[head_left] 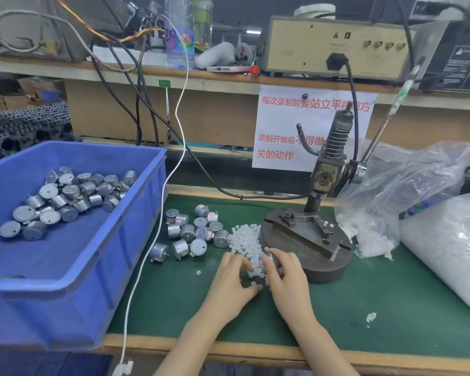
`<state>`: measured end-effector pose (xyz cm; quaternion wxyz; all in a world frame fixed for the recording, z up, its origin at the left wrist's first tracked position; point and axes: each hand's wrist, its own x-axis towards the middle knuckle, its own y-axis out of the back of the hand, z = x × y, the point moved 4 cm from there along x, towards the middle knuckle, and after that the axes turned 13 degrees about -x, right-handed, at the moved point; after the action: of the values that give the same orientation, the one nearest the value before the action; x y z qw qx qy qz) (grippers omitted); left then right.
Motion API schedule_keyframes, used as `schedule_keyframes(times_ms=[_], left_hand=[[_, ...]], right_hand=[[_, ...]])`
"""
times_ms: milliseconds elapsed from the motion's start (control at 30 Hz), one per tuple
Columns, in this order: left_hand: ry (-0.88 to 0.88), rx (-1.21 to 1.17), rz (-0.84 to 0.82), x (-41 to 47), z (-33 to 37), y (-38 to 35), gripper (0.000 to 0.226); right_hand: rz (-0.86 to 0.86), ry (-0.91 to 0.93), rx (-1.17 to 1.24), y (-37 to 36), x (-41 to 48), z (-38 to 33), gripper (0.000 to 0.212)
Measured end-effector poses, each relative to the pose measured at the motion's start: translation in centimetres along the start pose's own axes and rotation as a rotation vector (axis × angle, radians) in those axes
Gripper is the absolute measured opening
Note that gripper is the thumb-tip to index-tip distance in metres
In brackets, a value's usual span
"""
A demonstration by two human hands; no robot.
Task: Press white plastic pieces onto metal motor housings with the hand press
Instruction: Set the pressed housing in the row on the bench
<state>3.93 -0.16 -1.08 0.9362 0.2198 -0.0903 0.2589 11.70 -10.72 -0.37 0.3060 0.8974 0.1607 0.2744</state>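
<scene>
Green mat over a wooden bench; a shelf of cables and equipment runs behind it. Blue bin at left holds a heap of metal motors. Loose motor housings lie on the mat just beside a pile of white plastic pieces. Both are near the hand press, presumably staged so each pair is made up without reaching. Clear bag of more pieces sits right of the press.

Right hand grips one motor housing over the near end of the pile, close to the press base. Left hand is close beside it, fingertips down among the pieces; whether it pinches one I cannot tell.

Judgement: a piece is being seated on the housing by hand before pressing. No housing on the press fixture; lever raised, untouched.
</scene>
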Motion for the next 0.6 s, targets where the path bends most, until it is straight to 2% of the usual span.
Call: schedule_keyframes(times_ms=[133,267,333,467,600], left_hand=[[0.029,0.069,-0.087,0.5,-0.4,0.0,0.022],[0.013,0.095,-0.055,0.6,-0.5,0.0,0.013],[-0.008,0.106,-0.035,0.4,-0.5,0.0,0.012],[-0.03,0.125,-0.003,0.2,-0.8,-0.3,0.011],[-0.048,0.121,0.009,0.1,-0.7,-0.3,0.009]], right_hand=[[-0.049,-0.052,0.079,-0.2,0.2,-0.2,0.009],[-0.133,-0.004,0.058,-0.4,0.3,-1.0,0.007],[-0.15,0.033,0.033,-0.3,0.0,-0.7,0.012],[-0.157,0.102,-0.108,0.2,-0.7,0.1,0.036],[-0.263,0.154,-0.189,-0.6,-1.0,-0.2,0.043]])
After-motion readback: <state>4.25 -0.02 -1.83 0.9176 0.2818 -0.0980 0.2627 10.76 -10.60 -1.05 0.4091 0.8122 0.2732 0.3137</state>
